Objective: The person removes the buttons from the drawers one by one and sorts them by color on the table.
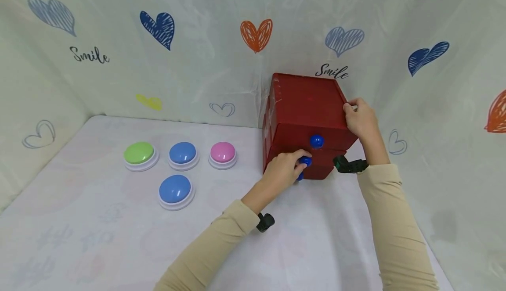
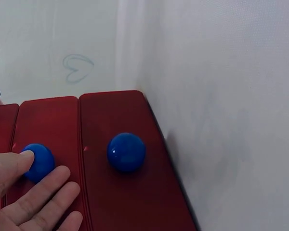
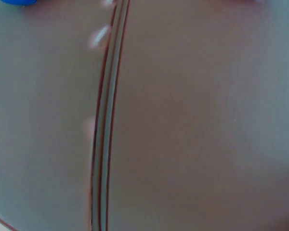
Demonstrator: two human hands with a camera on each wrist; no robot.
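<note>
A red drawer box [image 1: 308,102] with round blue knobs stands at the back, right of centre. My left hand [image 1: 281,170] pinches the middle knob [image 2: 41,163] between thumb and index finger, its other fingers lying near the drawer front. The lower knob [image 2: 126,152] sits free beside that hand in the left wrist view, and the top knob [image 1: 317,141] is untouched above it. At the box's upper right edge, my right hand [image 1: 361,117] grips the rim. Only a blurred close surface and a few fingertips show in the right wrist view.
Left of the box, on the white-covered table [image 1: 118,247], are a green push button [image 1: 139,153], a pink one [image 1: 222,152] and two blue ones [image 1: 182,153]. A pale curtain [image 1: 197,62] printed with hearts hangs close behind the box.
</note>
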